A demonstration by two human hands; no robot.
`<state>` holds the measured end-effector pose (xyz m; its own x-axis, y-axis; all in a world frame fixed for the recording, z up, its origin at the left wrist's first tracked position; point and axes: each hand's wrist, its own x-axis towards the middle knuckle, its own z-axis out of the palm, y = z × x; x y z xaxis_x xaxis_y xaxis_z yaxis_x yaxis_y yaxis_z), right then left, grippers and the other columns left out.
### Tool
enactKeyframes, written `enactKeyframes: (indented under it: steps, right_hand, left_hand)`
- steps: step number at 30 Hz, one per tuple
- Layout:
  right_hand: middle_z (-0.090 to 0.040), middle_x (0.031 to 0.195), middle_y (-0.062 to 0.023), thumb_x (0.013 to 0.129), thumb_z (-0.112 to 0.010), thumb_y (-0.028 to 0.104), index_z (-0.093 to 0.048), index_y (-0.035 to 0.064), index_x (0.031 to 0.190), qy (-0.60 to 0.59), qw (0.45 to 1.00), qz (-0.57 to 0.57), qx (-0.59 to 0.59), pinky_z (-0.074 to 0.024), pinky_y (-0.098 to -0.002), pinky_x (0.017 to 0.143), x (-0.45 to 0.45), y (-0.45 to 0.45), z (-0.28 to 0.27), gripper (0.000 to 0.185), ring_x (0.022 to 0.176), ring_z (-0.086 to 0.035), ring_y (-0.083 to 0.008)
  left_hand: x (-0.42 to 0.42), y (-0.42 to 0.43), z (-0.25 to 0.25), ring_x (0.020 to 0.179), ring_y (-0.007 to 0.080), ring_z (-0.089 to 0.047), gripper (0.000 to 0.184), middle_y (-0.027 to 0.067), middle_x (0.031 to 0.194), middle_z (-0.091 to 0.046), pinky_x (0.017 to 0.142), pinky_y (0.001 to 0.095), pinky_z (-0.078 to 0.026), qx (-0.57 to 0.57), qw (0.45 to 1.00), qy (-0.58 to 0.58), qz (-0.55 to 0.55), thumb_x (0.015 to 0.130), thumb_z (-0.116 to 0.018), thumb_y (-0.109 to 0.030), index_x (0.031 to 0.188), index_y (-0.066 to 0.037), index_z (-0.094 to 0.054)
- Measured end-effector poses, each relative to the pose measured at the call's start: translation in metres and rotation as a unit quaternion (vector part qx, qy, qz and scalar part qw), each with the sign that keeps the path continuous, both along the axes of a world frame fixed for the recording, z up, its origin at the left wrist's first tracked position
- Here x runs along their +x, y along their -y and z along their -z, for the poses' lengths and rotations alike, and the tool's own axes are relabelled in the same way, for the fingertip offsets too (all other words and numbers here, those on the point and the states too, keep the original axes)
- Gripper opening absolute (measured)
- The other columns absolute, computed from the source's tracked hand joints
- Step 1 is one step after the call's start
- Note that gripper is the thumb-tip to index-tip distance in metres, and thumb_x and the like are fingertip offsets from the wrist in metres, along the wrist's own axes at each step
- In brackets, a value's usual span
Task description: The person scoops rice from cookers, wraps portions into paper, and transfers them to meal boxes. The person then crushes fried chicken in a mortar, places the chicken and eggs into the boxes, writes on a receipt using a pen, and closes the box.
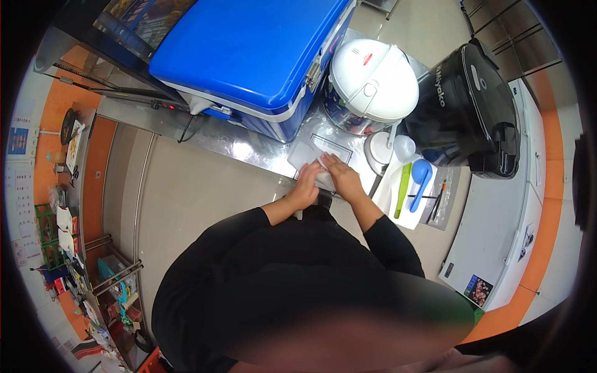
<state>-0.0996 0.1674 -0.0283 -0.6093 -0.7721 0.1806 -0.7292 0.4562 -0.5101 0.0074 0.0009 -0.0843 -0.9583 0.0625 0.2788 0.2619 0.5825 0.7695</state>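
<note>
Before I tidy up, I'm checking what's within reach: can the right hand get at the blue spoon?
Probably yes: the blue spoon lies exposed beside the green utensil, though the right hand is on the whitish sheet and must leave it first.

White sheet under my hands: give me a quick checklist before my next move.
1. Left hand and right hand at the white sheet: ok.
2. A hand free for a utensil: not ok, both are occupied.
3. Blue spoon and green utensil nearby: ok, to the right of your right hand.
4. Blue cooler lid down: ok.
5. White-lidded pot covered: ok.
6. Sheet edges lined up: cannot tell, your fingers cover part.
</note>
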Motion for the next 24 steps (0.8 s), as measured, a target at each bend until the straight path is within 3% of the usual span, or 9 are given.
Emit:
enactKeyframes:
  steps: [1, 3, 6, 7, 8, 10, 11, 15, 24]
  right_hand:
    - [-0.058, 0.141, -0.0109, 0.090, -0.052, 0.005, -0.052, 0.0117, 0.141, -0.009, 1.000, -0.001, -0.007, -0.0480, -0.0424, 0.104, 0.004, 0.001, 0.003, 0.051, 0.128, -0.056, -0.0336]
    - [-0.056, 0.143, -0.0117, 0.090, -0.054, 0.005, -0.053, 0.0114, 0.141, -0.047, 0.999, -0.003, 0.009, -0.0472, -0.0444, 0.104, 0.011, 0.002, 0.007, 0.051, 0.129, -0.055, -0.0340]
    - [-0.051, 0.148, -0.0116, 0.089, -0.056, 0.005, -0.051, 0.0129, 0.142, -0.077, 0.997, -0.006, 0.028, -0.0442, -0.0497, 0.107, 0.015, 0.003, 0.011, 0.054, 0.133, -0.051, -0.0347]
    - [-0.051, 0.147, -0.0114, 0.088, -0.056, 0.007, -0.051, 0.0121, 0.142, -0.093, 0.995, -0.009, 0.032, -0.0434, -0.0492, 0.107, 0.016, 0.003, 0.011, 0.054, 0.133, -0.051, -0.0344]
    - [-0.052, 0.146, -0.0112, 0.087, -0.056, 0.009, -0.051, 0.0114, 0.142, -0.110, 0.993, -0.011, 0.036, -0.0427, -0.0487, 0.108, 0.015, 0.003, 0.012, 0.055, 0.132, -0.051, -0.0342]
    - [-0.054, 0.143, -0.0123, 0.087, -0.056, 0.010, -0.053, 0.0076, 0.138, -0.131, 0.991, -0.009, 0.035, -0.0433, -0.0478, 0.107, 0.014, 0.003, 0.013, 0.051, 0.131, -0.052, -0.0340]
    - [-0.056, 0.140, -0.0134, 0.087, -0.055, 0.010, -0.056, 0.0037, 0.134, -0.151, 0.988, -0.012, 0.036, -0.0440, -0.0468, 0.106, 0.016, 0.002, 0.014, 0.048, 0.130, -0.053, -0.0338]
    - [-0.060, 0.133, -0.0149, 0.083, -0.061, 0.008, -0.060, -0.0016, 0.125, -0.169, 0.985, -0.007, -0.026, -0.0483, -0.0431, 0.100, 0.032, -0.004, 0.011, 0.043, 0.123, -0.057, -0.0333]
    - [-0.060, 0.133, -0.0199, 0.080, -0.075, 0.006, -0.063, -0.0012, 0.116, -0.114, 0.985, 0.043, -0.125, -0.0519, -0.0425, 0.099, 0.068, -0.021, 0.030, 0.039, 0.122, -0.060, -0.0349]
  left_hand:
    - [-0.004, 0.002, 0.003, 0.143, 0.0350, -0.033, 0.060, 0.0197, 0.146, -0.041, 0.118, 0.0525, -0.021, -0.002, 1.000, -0.002, -0.001, 0.087, -0.053, -0.009, 0.145, -0.002, -0.039]
    - [-0.014, 0.006, 0.010, 0.141, 0.0386, -0.034, 0.059, 0.0254, 0.145, -0.036, 0.116, 0.0466, -0.028, 0.276, 0.952, 0.074, -0.109, 0.083, -0.048, 0.004, 0.141, 0.001, -0.037]
    - [-0.028, 0.017, -0.007, 0.136, 0.0396, -0.038, 0.066, 0.0267, 0.143, -0.037, 0.112, 0.0419, -0.035, 0.325, 0.893, 0.095, -0.296, 0.078, -0.051, 0.006, 0.141, 0.003, -0.035]
    - [-0.026, 0.024, -0.030, 0.139, 0.0336, -0.039, 0.066, 0.0192, 0.148, -0.041, 0.108, 0.0433, -0.036, 0.085, 0.944, 0.006, -0.318, 0.079, -0.054, 0.003, 0.144, -0.004, -0.041]
    - [-0.025, 0.031, -0.050, 0.139, 0.0336, -0.039, 0.066, 0.0192, 0.148, -0.041, 0.108, 0.0433, -0.036, 0.083, 0.945, 0.004, -0.315, 0.079, -0.054, 0.003, 0.144, -0.004, -0.041]
    - [-0.024, 0.043, -0.076, 0.145, 0.0242, -0.033, 0.067, 0.0050, 0.155, -0.039, 0.109, 0.0458, -0.031, -0.325, 0.938, -0.117, 0.037, 0.082, -0.062, -0.003, 0.146, -0.015, -0.044]
    - [-0.025, 0.044, -0.069, 0.142, 0.0167, -0.041, 0.055, -0.0059, 0.147, -0.053, 0.108, 0.0469, -0.030, -0.325, 0.942, -0.076, 0.035, 0.083, -0.068, -0.011, 0.136, -0.023, -0.058]
    - [-0.026, 0.078, -0.041, 0.131, 0.0177, -0.056, 0.034, -0.0063, 0.119, -0.071, 0.105, 0.0437, -0.034, -0.282, 0.943, -0.173, 0.037, 0.085, -0.068, -0.015, 0.119, -0.019, -0.071]
    - [-0.021, 0.086, -0.022, 0.124, 0.0236, -0.059, 0.045, 0.0092, 0.123, -0.068, 0.104, 0.0408, -0.046, -0.163, 0.966, -0.151, 0.132, 0.081, -0.076, -0.021, 0.123, -0.005, -0.067]
